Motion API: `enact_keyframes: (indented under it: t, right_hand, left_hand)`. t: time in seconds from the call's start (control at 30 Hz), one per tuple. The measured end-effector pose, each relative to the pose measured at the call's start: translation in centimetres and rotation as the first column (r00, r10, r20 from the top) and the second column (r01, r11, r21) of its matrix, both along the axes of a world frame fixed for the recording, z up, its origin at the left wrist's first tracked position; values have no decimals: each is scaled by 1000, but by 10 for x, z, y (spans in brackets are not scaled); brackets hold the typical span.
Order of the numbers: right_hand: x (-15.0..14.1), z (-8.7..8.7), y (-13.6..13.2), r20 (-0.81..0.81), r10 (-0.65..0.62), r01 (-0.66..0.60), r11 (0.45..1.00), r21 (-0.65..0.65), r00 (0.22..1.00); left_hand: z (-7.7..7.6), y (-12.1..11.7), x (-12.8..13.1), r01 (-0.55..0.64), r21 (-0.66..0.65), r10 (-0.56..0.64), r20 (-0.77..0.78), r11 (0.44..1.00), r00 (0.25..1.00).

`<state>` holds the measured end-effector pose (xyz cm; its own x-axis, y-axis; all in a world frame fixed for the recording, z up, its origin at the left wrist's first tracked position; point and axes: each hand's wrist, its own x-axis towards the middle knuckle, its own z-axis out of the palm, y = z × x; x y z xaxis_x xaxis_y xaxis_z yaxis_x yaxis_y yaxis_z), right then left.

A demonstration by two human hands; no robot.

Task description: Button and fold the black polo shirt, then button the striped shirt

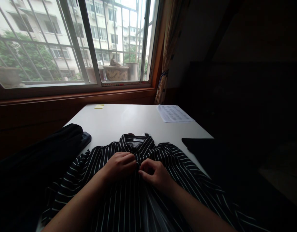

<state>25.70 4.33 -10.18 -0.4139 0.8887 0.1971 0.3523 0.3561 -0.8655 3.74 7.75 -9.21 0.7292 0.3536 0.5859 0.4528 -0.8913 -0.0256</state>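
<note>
A black shirt with white stripes [121, 196] lies spread on the white table, its collar [136, 143] toward the window and its sleeves out to both sides. Just below the collar, my left hand [123, 164] is closed on the shirt's front edge, with its fingertips mostly hidden. Beside it my right hand [154, 174] pinches the same front opening, thumb and forefinger curled together. Any button between the fingers is too small to make out. Lower down, the front hangs apart and shows the paler inside of the cloth.
Printed sheets [174, 113] lie at the table's [129, 119] far right, and a yellow sticky note [99, 106] at the far left. Dark cloth [66, 141] is heaped along the left edge; another dark cloth [199, 146] covers the right edge. A barred window [97, 48] stands behind.
</note>
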Motion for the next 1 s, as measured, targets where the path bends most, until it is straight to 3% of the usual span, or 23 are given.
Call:
enact_keyframes:
  t: [0.53, 0.8, 1.0]
  right_hand:
    - [0, 0, -2, 57, 84, -87, 995, 48, 995]
    - [0, -1, 1, -75, -72, 75, 996, 37, 995]
    - [-1, -5, 1, -50, -44, 46, 998, 43, 998]
  left_hand:
    - [-1, 0, 0, -20, 24, 20, -31, 1000, 999]
    - [1, -1, 0, -28, 26, 28, -6, 999, 1000]
    - [-1, -1, 0, -31, 27, 32, -18, 999, 999]
